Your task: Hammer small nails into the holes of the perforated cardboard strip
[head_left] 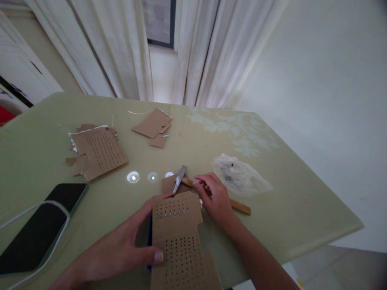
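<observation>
On the table, left hand (121,249) fingers grip perforated cardboard (181,241); right hand (216,197) fingers pinch knife (208,191)

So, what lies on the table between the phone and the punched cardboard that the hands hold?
In the head view, only the left hand lies between phone and punched cardboard; otherwise bare table.

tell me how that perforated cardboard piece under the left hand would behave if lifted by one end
The perforated cardboard looks thin and flat, so it is probably light and would likely sag or bend, most easily along its rows of holes. Its torn-looking edges suggest it tears readily. The left hand pins it with thumb and fingers, and on the glossy table it might otherwise slide.
</observation>
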`<state>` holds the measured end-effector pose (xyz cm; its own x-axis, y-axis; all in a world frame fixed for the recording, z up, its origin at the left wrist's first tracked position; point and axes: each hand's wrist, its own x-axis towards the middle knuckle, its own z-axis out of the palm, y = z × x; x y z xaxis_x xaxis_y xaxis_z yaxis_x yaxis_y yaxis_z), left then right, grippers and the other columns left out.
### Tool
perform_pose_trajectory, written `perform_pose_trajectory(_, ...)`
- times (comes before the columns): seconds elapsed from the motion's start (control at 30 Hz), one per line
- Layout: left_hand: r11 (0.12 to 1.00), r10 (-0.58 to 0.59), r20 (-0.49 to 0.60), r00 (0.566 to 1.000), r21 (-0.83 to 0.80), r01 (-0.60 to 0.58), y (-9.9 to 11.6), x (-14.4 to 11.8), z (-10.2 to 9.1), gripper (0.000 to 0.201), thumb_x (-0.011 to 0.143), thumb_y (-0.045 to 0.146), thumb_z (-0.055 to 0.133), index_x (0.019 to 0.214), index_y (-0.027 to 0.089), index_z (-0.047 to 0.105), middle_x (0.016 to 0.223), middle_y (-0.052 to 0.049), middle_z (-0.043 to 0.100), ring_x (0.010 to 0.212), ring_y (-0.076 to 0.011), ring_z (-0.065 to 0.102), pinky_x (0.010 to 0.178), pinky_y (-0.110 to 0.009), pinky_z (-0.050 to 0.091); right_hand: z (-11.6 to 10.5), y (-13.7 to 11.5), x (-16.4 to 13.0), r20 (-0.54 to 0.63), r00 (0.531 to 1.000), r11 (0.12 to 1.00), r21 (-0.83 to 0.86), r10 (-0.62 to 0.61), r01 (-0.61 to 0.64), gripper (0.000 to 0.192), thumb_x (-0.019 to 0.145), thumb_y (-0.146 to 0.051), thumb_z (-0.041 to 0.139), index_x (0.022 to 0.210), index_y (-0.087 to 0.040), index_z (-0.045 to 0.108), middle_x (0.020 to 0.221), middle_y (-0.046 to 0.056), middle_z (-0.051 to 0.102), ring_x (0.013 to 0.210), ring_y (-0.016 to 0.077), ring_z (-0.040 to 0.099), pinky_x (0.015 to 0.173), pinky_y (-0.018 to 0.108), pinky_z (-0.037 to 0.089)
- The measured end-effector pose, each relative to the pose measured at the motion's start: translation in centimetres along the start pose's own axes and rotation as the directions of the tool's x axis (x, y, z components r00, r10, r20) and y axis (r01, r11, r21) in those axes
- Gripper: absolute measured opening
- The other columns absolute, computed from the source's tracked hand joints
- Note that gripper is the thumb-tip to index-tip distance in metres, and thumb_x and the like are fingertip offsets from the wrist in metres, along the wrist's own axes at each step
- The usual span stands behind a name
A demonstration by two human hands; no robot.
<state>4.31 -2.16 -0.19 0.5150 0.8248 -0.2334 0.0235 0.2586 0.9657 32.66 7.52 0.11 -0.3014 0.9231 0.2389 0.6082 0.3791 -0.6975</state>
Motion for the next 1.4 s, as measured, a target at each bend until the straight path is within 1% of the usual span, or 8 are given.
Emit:
perform_pose_trajectory(0.07,0.999,0.027,-0.095,0.995,0.04,-0.023,-0.4,0.2,0.1,0.08,0.098,0.049,0.08,0.168,0.039,0.044,0.175,-0.008,0.048,0.156,-0.0373,0.052,0.133,-0.057,0.041,-0.5,-0.3,-0.2,0.013,1.0,0.975,0.222,0.028,-0.03,0.035,0.112,-0.045,0.058,0.102,-0.019,0.078,0.085,0.005,0.073,0.076,0.0201,0.067,0.07,0.031,0.05)
perform_pose_trajectory(0.2,0.986,0.139,-0.217,0.966,0.126,-0.113,-0.3,0.8,0.8,0.069,0.101,0.049,0.076,0.165,0.037,0.053,0.166,-0.01,0.061,0.149,-0.0368,0.061,0.123,-0.053,0.054,-0.9,-1.0,-0.6,0.285,0.954,0.861,0.457,0.096,-0.223,0.036,0.1,-0.055,0.076,0.1,-0.019,0.078,0.077,0.0,0.069,0.066,0.014,0.06,0.059,0.025,0.043)
perform_pose_trajectory(0.33,0.919,0.347,-0.277,0.896,0.293,-0.265,0.5,0.4,0.9,0.05,0.109,0.058,0.058,0.151,0.035,0.07,0.16,-0.01,0.066,0.145,-0.0376,0.065,0.116,-0.054,0.061,-0.9,-1.0,-0.8,0.494,0.859,0.576,0.666,0.135,-0.473,0.043,0.087,-0.057,0.09,0.091,-0.018,0.074,0.069,-0.004,0.064,0.053,0.0082,0.053,0.049,0.019,0.041)
perform_pose_trajectory(0.5,0.769,0.56,-0.308,0.769,0.538,-0.345,0.8,0.3,1.0,0.038,0.115,0.038,0.048,0.137,0.037,0.079,0.137,-0.009,0.081,0.133,-0.0323,0.074,0.112,-0.053,0.065,-0.5,-0.8,-0.8,0.491,0.842,0.285,0.794,0.221,-0.538,0.048,0.083,-0.06,0.094,0.09,-0.019,0.069,0.062,-0.009,0.059,0.037,0.0023,0.036,0.032,0.014,0.03)
perform_pose_trajectory(0.87,0.575,0.748,-0.231,0.622,0.693,-0.434,1.8,1.8,1.9,0.023,0.11,0.033,0.063,0.118,0.029,0.084,0.109,-0.01,0.083,0.104,-0.0261,0.078,0.085,-0.037,0.066,0.1,-1.0,-1.8,0.572,0.807,0.179,0.787,0.143,-0.59,0.052,0.079,-0.053,0.099,0.104,-0.022,0.067,0.076,-0.006,0.073,0.04,0.0036,0.052,0.034,0.012,0.037)
perform_pose_trajectory(1.1,0.517,0.791,-0.22,0.571,0.739,-0.432,1.5,1.7,1.8,0.013,0.107,0.03,0.07,0.105,0.024,0.082,0.106,-0.009,0.081,0.104,-0.0238,0.074,0.09,-0.038,0.063,-0.2,-1.4,-2.1,0.601,0.793,0.214,0.765,0.099,-0.607,0.051,0.071,-0.035,0.106,0.109,-0.019,0.076,0.1,0.003,0.082,0.085,0.0158,0.078,0.074,0.024,0.062)
perform_pose_trajectory(1.27,0.502,0.802,-0.225,0.554,0.757,-0.419,1.6,1.5,1.9,0.012,0.104,0.023,0.073,0.11,0.025,0.083,0.102,-0.007,0.08,0.101,-0.0223,0.072,0.086,-0.037,0.062,0.1,-1.6,-2.0,0.596,0.794,0.167,0.777,0.118,-0.608,0.055,0.069,-0.039,0.105,0.112,-0.019,0.077,0.098,0.004,0.083,0.079,0.0165,0.077,0.073,0.027,0.063)
perform_pose_trajectory(1.4,0.499,0.796,-0.222,0.563,0.767,-0.404,1.6,1.4,2.2,0.014,0.103,0.018,0.074,0.11,0.026,0.082,0.097,-0.005,0.08,0.098,-0.0224,0.071,0.084,-0.038,0.06,-0.1,-1.9,-1.7,0.602,0.779,0.276,0.73,0.175,-0.626,0.053,0.071,-0.044,0.104,0.108,-0.019,0.076,0.087,0.0,0.076,0.065,0.0105,0.066,0.053,0.017,0.048)
